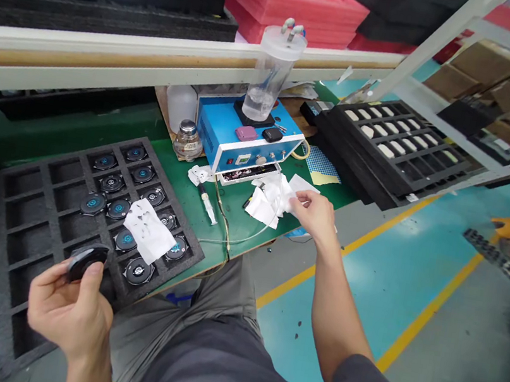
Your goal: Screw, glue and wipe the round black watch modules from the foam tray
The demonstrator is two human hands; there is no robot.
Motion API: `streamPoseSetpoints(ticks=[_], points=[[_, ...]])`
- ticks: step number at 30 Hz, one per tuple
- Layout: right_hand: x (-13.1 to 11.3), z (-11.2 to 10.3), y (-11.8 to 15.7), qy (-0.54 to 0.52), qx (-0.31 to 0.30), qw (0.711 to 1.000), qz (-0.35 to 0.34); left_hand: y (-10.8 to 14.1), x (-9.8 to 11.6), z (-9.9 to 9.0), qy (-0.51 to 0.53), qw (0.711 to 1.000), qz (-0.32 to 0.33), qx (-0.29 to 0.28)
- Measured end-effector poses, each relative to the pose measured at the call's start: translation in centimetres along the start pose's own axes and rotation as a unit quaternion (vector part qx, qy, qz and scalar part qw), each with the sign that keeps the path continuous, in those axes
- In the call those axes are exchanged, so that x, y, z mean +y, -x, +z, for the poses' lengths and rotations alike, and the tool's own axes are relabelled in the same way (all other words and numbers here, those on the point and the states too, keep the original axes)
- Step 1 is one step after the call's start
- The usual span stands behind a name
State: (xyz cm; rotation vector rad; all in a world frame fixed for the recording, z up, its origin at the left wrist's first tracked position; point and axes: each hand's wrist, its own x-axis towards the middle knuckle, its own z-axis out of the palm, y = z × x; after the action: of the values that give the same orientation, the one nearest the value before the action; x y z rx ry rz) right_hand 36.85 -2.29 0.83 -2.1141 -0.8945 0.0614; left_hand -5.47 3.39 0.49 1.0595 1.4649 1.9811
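Observation:
My left hand (74,311) pinches a round black watch body (86,258) between thumb and fingers, tilted above the near side of a black foam tray (3,224). Several similar round bodies, some with blue ring markings, lie in the tray's cells. A white paper wipe (150,233) with dark smudges rests over some of them. My right hand (317,215) is over the crumpled white wipes (270,200) at the bench's front edge, thumb and fingertips closed on a piece of the white paper.
A blue dispenser box (211,127) carries a clear cylinder (272,78). Beside it stand a glass jar (188,141) and a white bottle (181,106). A syringe (206,203) and thin tubing lie on the green bench. Stacked black trays (361,149) stand right; a shelf rail (111,61) crosses behind.

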Motion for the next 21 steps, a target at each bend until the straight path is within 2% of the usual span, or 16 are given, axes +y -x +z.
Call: streamPoseSetpoints(ticks=[3, 5, 8, 11, 15, 19, 21], points=[[-0.1, -0.6, -0.5, -0.035, 0.026, 0.999, 0.007, 0.0, -0.2, -0.1, -0.004, 1.000, -0.002, 0.000], [-1.2, -1.5, -0.6, -0.111, 0.038, 0.993, -0.006, 0.1, -0.3, -0.2, -0.001, 1.000, -0.002, -0.002], [-4.0, -2.3, -0.1, -0.289, -0.002, 0.957, -0.033, 0.2, -0.3, -0.3, -0.002, 1.000, -0.002, -0.015], [-6.9, -1.8, 0.8, -0.360, -0.036, 0.932, -0.035, 0.3, -0.1, -0.4, -0.014, 1.000, -0.006, -0.024], [-8.7, 1.0, 1.7, -0.384, -0.059, 0.921, -0.029, 0.5, 0.0, -0.4, -0.008, 0.999, -0.019, -0.025], [-8.3, 3.6, 1.6, -0.292, -0.138, 0.946, -0.015, 0.4, 0.0, -0.3, 0.007, 0.999, -0.026, -0.021], [-7.5, 3.6, 1.2, -0.246, -0.138, 0.959, -0.026, 0.3, 0.0, -0.2, 0.002, 1.000, -0.022, -0.019]])
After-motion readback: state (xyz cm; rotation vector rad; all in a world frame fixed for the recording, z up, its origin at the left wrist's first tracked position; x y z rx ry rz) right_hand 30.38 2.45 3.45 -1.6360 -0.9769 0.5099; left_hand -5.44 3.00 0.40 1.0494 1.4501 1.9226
